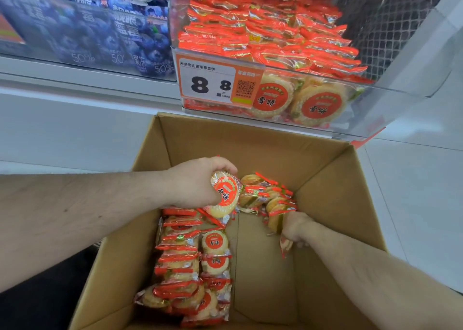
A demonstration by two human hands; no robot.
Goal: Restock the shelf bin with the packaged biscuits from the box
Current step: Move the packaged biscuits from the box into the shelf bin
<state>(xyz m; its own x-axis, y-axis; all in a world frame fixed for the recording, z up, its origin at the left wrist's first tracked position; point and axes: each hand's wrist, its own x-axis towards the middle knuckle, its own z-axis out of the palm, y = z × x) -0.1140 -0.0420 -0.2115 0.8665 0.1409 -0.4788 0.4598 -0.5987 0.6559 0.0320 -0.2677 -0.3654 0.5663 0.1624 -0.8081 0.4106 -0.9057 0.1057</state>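
An open cardboard box [325,169] stands below the shelf, with rows of red-and-clear biscuit packets [190,262] along its left side. My left hand [198,184] grips a round biscuit packet [225,197] over the box. My right hand [297,229] holds the other end of a curved row of several packets [265,197] that spans between both hands. Above, the clear shelf bin [390,92] is heaped with the same packets [270,36].
A price tag [220,81] reading 8.8 hangs on the bin's front. Blue blueberry snack packs [100,26] fill the bin to the left. A white shelf ledge [75,99] runs behind the box. The box's right half shows bare cardboard floor [263,279].
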